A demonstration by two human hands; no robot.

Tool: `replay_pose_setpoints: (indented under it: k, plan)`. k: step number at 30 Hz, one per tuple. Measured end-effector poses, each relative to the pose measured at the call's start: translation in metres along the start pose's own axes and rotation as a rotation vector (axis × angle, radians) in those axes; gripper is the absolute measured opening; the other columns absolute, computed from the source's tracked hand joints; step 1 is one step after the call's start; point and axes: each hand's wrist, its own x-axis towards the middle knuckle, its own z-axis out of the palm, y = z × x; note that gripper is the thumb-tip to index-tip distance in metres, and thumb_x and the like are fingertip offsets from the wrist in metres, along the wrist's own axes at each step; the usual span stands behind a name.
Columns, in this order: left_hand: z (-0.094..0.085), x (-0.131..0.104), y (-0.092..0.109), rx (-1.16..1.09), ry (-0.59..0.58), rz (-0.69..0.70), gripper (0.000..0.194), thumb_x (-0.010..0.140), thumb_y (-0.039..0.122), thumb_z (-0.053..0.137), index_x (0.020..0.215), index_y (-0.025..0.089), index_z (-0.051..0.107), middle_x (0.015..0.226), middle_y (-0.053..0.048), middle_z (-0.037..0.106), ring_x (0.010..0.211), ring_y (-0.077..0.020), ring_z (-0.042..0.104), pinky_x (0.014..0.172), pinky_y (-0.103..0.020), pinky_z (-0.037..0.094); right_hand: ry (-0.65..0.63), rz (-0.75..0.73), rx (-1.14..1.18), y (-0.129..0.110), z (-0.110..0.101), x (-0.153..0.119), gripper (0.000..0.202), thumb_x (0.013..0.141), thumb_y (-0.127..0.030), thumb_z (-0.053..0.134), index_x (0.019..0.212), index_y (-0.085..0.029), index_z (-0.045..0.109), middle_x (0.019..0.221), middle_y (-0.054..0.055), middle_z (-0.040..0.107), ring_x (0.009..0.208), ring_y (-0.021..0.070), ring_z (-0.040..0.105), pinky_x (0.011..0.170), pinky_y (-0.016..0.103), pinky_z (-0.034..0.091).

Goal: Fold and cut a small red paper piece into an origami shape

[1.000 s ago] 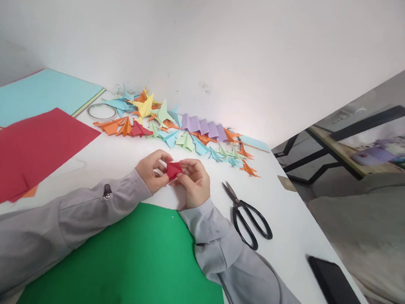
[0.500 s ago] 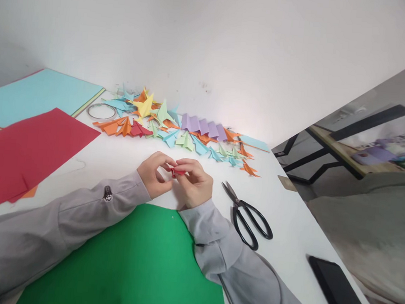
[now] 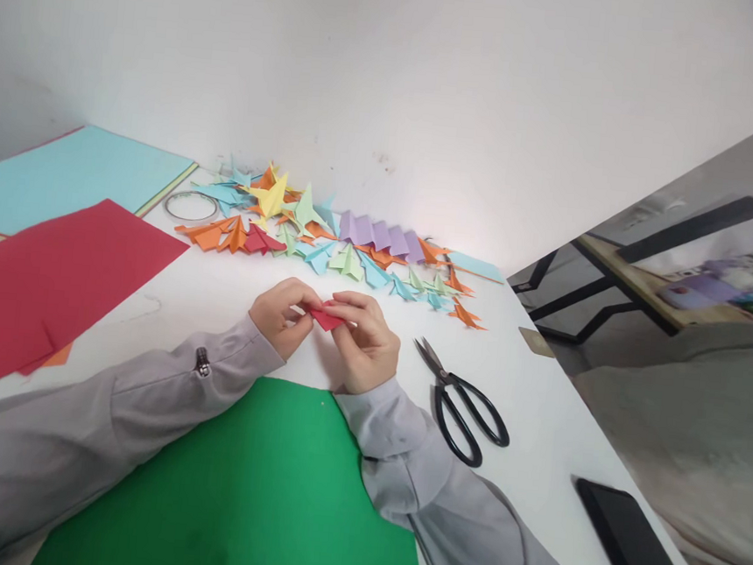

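A small folded piece of red paper (image 3: 327,320) is pinched between my two hands above the white table. My left hand (image 3: 285,317) grips its left corner between thumb and fingertips. On the other side, my right hand (image 3: 367,341) holds it with the thumb below and the fingers over the top; these fingers hide part of the paper. Under my forearms lies a large green sheet (image 3: 246,482). Black-handled scissors (image 3: 462,400) rest just right of my right hand, blades slightly apart.
Colourful folded paper pieces (image 3: 345,260) line the wall, with a purple pleated strip (image 3: 381,234) among them. A tape roll (image 3: 191,206), blue sheets (image 3: 62,176) and a red sheet (image 3: 66,282) lie left. At the right edge is a black phone-like slab (image 3: 636,551).
The red paper has turned in my fingers and now shows a wider, pointed face. My left fingers have closed in from a rounder pinch onto its left corner.
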Motion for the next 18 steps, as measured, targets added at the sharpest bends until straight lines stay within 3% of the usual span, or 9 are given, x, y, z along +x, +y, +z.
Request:
replay_pose_setpoints:
  k: [5,10,18]
  plan:
    - [0.0015,-0.0016,-0.0026,-0.01,0.002,0.005,0.013,0.071,0.011,0.051,0.08,0.017,0.058,0.082,-0.004,0.055,0.072,-0.0125,0.057,0.051,-0.02,0.051,0.079,0.051,-0.011,0.0015,0.0003,-0.0021,0.026,0.077,-0.013,0.052,0.097,-0.026,0.062,0.095,0.005,0.057,0.09,0.018,0.058,0.065,0.03,0.054]
    - [0.0038,-0.0057,-0.0043,-0.045,-0.059,0.025,0.019,0.079,0.013,0.045,0.092,0.017,0.057,0.089,-0.004,0.05,0.063,-0.0082,0.058,0.048,-0.019,0.051,0.073,-0.018,-0.036,0.002,0.0001,-0.0019,0.021,0.081,-0.013,0.05,0.081,-0.025,0.067,0.094,0.005,0.056,0.084,0.0174,0.058,0.059,0.03,0.055]
    - [0.0018,-0.0032,-0.001,0.007,-0.06,0.032,0.015,0.071,0.007,0.049,0.078,0.016,0.059,0.082,-0.003,0.047,0.054,-0.0069,0.054,0.042,-0.018,0.047,0.08,0.001,-0.055,0.0024,0.0016,-0.0014,0.019,0.078,-0.012,0.052,0.075,-0.023,0.066,0.088,0.005,0.057,0.076,0.0158,0.058,0.058,0.03,0.053]
